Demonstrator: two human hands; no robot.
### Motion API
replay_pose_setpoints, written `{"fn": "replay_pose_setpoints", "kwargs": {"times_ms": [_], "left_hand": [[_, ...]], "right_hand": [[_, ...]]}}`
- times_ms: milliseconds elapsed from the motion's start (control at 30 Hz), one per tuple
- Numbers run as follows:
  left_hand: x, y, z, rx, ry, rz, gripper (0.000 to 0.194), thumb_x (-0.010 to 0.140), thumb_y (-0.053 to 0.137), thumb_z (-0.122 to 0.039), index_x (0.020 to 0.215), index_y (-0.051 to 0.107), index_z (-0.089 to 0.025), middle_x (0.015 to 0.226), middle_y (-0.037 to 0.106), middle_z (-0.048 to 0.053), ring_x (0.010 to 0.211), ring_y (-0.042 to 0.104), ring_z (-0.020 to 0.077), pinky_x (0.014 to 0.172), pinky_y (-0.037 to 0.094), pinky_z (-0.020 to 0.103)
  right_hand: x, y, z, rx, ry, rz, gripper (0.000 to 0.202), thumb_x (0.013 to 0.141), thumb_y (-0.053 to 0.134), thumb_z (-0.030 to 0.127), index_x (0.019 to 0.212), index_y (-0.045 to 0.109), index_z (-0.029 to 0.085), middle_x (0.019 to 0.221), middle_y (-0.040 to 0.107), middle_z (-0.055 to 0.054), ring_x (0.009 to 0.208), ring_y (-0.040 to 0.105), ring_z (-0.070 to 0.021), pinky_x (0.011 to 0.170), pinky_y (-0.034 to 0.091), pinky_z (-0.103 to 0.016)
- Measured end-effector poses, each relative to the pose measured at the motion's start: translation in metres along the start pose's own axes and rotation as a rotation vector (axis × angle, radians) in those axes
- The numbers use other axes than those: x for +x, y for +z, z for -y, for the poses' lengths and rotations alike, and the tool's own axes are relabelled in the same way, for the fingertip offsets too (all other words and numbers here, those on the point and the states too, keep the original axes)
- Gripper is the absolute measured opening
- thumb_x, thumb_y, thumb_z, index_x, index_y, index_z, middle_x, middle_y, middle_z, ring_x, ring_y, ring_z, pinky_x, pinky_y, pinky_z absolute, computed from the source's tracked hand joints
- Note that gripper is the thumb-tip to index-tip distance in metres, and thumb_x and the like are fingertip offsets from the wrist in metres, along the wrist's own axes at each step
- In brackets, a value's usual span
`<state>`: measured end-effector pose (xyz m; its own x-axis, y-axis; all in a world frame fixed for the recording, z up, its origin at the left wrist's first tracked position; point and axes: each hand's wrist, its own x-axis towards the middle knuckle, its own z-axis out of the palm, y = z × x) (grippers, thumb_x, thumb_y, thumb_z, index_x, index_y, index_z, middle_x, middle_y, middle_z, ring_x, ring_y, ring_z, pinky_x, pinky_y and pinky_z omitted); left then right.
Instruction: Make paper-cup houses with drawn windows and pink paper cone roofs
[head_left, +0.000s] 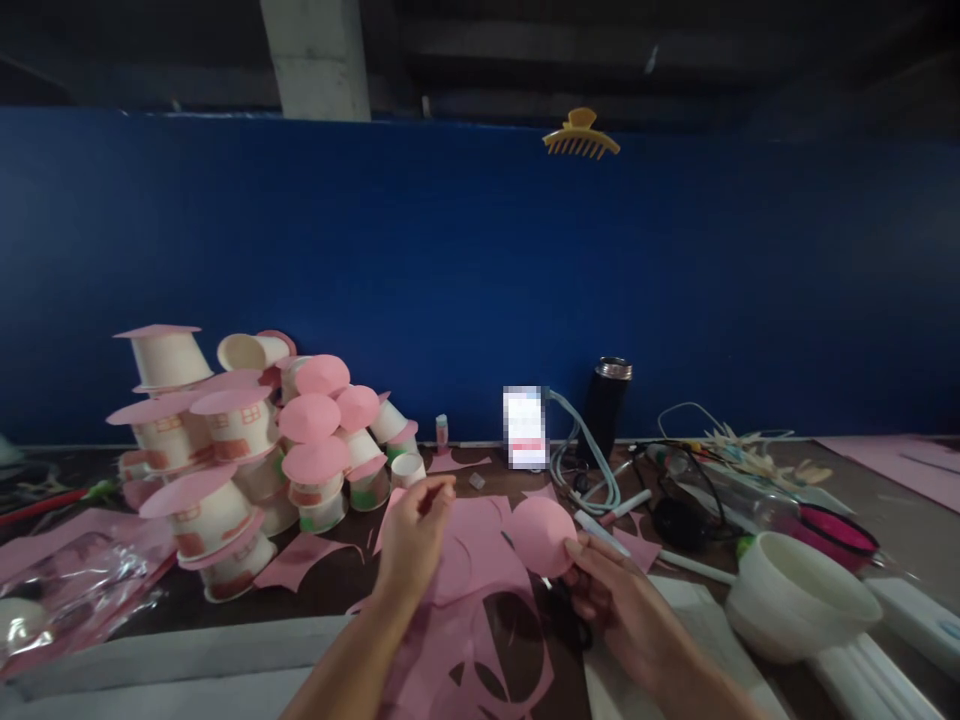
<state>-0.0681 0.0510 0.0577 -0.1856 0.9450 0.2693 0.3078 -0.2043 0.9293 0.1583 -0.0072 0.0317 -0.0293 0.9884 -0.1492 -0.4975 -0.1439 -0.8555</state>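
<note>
My right hand (619,610) pinches a round pink paper disc (541,536) by its right edge, thumb on the near face. Left of it, my left hand (416,530) is raised with its fingers curled together, and nothing shows in them. It is apart from the disc. A small white paper cup (408,469) stands just behind my left hand. Beneath both hands lie pink paper sheets (480,550) and cut-out scraps with round holes. A dark, partly hidden object (568,615) lies below my right hand; I cannot make out its kind.
Paper cups with pink paper roofs (232,420) are stacked at left. A lit phone (524,428), a cable (589,440) and a black bottle (604,412) stand at the back. A white bowl (799,595) is at right. Clear plastic packaging (97,580) lies at left.
</note>
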Motion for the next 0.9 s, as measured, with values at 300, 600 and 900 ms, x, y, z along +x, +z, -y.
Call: {"fn": "replay_pose_setpoints", "kwargs": {"times_ms": [300,600,900], "left_hand": [[0.04,-0.028,-0.005,0.779,0.165,-0.142,0.045,0.081,0.052,-0.038,0.119,0.054,-0.014,0.114,0.062,0.018,0.103,0.06,0.0324,0.083,0.047,0.042],[0.059,-0.007,0.002,1.19,0.112,-0.04,0.043,0.084,0.052,-0.035,0.12,0.051,-0.013,0.109,0.062,0.019,0.091,0.065,0.0332,0.068,0.051,0.042],[0.025,-0.027,-0.092,1.102,0.511,-0.226,0.057,0.09,0.044,-0.034,0.143,0.028,-0.02,0.133,0.053,0.014,0.105,0.06,0.0292,0.072,0.052,0.035]], "right_hand": [[-0.003,0.002,0.002,0.106,0.044,0.001,0.024,0.069,0.08,0.033,0.071,0.062,0.018,0.061,0.054,0.005,0.055,0.047,-0.0058,0.041,0.031,-0.013],[-0.005,0.002,0.004,0.103,0.048,0.045,0.024,0.07,0.079,0.032,0.068,0.06,0.017,0.058,0.054,0.005,0.052,0.045,-0.0051,0.041,0.029,-0.014],[-0.005,0.006,0.004,0.027,0.044,0.033,0.023,0.073,0.075,0.035,0.073,0.06,0.018,0.059,0.052,0.006,0.05,0.044,-0.0044,0.041,0.028,-0.013]]}}
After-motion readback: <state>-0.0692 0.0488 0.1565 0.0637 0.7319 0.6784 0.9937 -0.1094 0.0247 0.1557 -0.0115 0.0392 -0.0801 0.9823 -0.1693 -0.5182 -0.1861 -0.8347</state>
